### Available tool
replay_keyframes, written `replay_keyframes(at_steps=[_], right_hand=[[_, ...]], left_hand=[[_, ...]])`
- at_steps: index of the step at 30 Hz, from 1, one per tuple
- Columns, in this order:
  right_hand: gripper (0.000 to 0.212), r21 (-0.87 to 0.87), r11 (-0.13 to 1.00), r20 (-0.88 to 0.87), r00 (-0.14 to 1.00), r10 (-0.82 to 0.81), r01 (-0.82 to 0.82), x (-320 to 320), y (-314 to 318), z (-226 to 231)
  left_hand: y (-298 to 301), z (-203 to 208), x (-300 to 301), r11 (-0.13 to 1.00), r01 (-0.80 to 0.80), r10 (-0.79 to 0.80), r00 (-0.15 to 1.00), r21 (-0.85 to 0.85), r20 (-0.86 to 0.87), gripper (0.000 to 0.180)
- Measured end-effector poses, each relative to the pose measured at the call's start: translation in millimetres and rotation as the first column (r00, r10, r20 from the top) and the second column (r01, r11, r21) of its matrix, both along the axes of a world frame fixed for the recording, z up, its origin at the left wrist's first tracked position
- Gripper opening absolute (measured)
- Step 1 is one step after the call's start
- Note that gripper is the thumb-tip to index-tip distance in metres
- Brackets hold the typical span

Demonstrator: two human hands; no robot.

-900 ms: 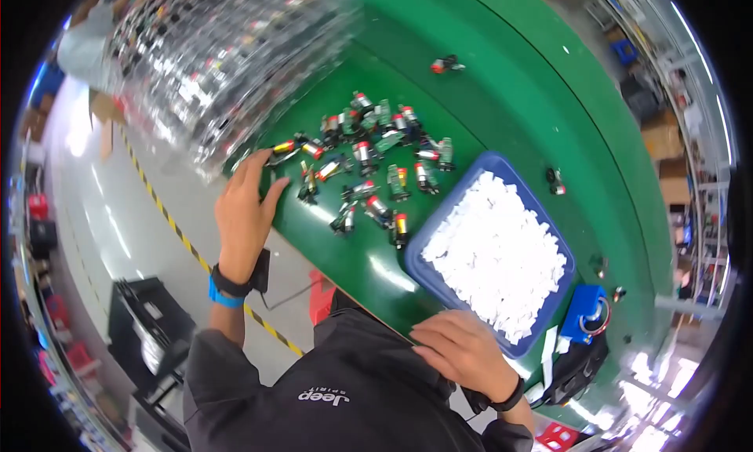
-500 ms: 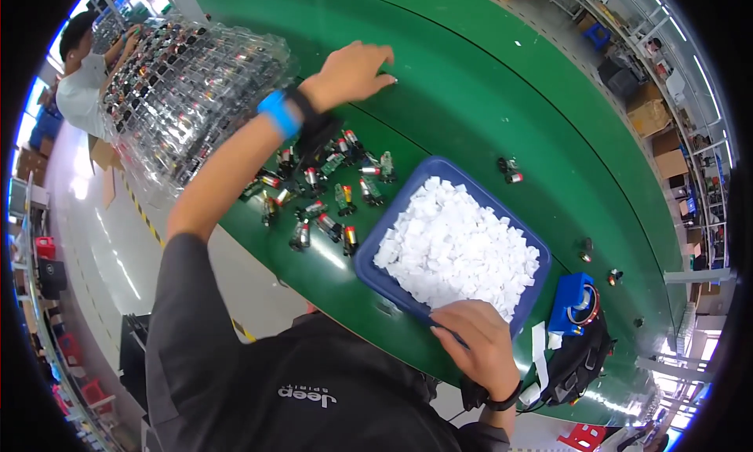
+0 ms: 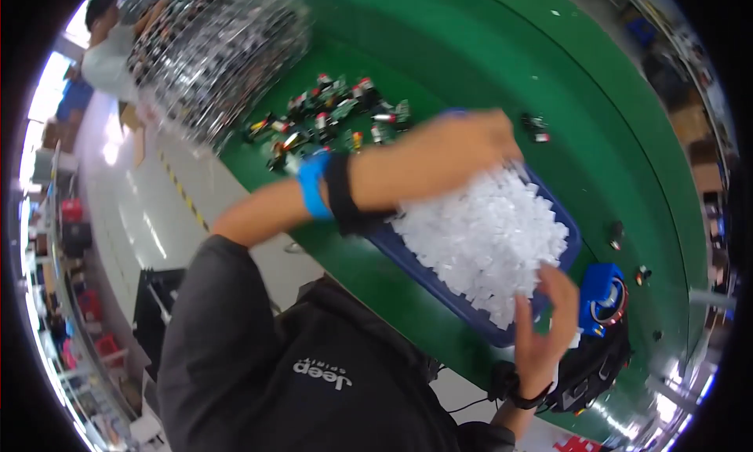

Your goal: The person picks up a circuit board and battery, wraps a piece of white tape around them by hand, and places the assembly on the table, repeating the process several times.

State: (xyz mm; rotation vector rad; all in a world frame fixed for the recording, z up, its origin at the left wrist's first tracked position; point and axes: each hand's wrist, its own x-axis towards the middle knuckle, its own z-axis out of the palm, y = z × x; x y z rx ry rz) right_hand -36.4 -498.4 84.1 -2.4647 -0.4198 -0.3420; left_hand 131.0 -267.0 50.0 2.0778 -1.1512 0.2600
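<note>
Green table (image 3: 612, 138) with surrounding items: a stack of clear plastic trays (image 3: 227, 60) at upper left, a co-worker (image 3: 110, 60) beside it, and a cluster of small motor-like components (image 3: 321, 121) near the stack. A single component (image 3: 536, 127) lies beyond the bin; a blue tape dispenser (image 3: 600, 295) and a black bag (image 3: 592, 370) stand to its right. The left forearm crosses above the bin's left part. The blue bin (image 3: 439, 291), filled with white pieces (image 3: 486, 232), lies between the hands. The left hand (image 3: 478, 146) is over its far end, motion-blurred; its grip cannot be told. The right hand (image 3: 553, 319), thumb and fingers spread and unfilled, is at the right rim; contact is unclear.
</note>
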Motion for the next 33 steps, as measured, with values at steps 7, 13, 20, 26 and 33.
replay_keyframes(at_steps=[7, 13, 20, 26, 33], right_hand=[[0.027, -0.115, 0.993, 0.141, 0.990, 0.032, -0.015, 43.4, 0.5, -13.5], [0.023, -0.055, 0.998, 0.130, 0.992, 0.009, -0.002, 54.1, 6.1, -12.8], [0.020, -0.110, 0.990, 0.230, 0.967, 0.107, -0.083, 59.5, 0.1, -10.6], [0.024, -0.137, 0.986, 0.434, 0.889, 0.143, -0.091, 59.4, 2.1, -6.1], [0.027, -0.170, 0.963, 0.339, 0.905, 0.256, -0.208, 73.4, 18.8, 0.6]], left_hand=[[-31.5, -16.1, -59.6, 0.992, 0.009, -0.003, 0.999, -0.126, 0.048, 0.022], [-20.1, -14.5, -50.9, 0.988, -0.008, 0.024, 0.994, -0.151, 0.108, 0.020], [-20.1, -17.4, -49.8, 0.981, 0.011, -0.009, 1.000, -0.194, 0.015, 0.028], [-8.6, -9.2, -45.4, 0.957, -0.071, -0.123, 0.779, -0.280, -0.615, 0.025], [4.6, -3.9, -37.4, 0.845, -0.176, -0.512, 0.012, -0.506, -0.859, 0.033]])
